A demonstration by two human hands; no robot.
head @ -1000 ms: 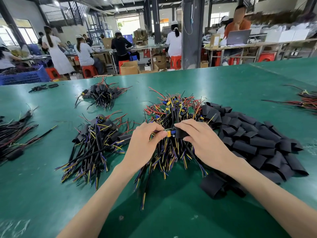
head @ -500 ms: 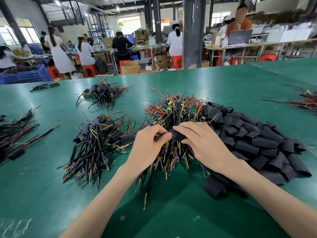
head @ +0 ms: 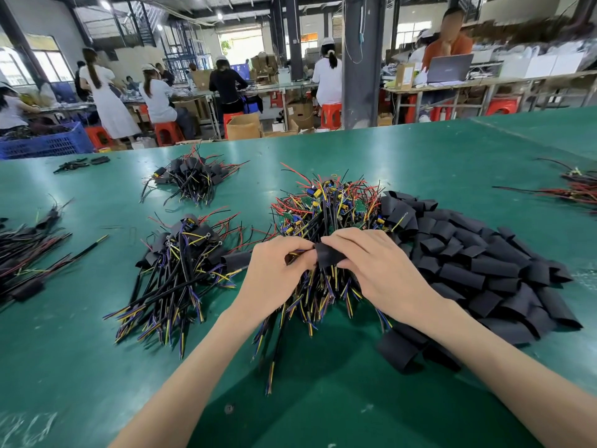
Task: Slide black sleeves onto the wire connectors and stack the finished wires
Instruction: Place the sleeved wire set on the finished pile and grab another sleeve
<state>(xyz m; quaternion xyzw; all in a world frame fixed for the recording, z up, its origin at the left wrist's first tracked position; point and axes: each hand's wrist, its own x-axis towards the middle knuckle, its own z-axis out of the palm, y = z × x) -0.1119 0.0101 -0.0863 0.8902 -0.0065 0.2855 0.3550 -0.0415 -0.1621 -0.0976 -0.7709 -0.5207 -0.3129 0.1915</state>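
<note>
Centrally, above a green tabletop [head: 97,367], the right hand [head: 378,266] pinches a black sleeve [head: 328,255], while the left hand [head: 277,273] grips a wire [head: 298,252] at the sleeve's mouth, over the unsleeved wire pile [head: 326,208].

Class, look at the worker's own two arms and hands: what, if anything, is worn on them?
Nothing is visible on them. The left hand and right hand are bare, without gloves, rings or a watch, and both forearms are uncovered to the frame edge, no sleeves showing.

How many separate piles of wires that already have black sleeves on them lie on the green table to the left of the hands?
3: one pile beside the left hand, one farther back, one at the left edge, cut off by the frame.
</note>
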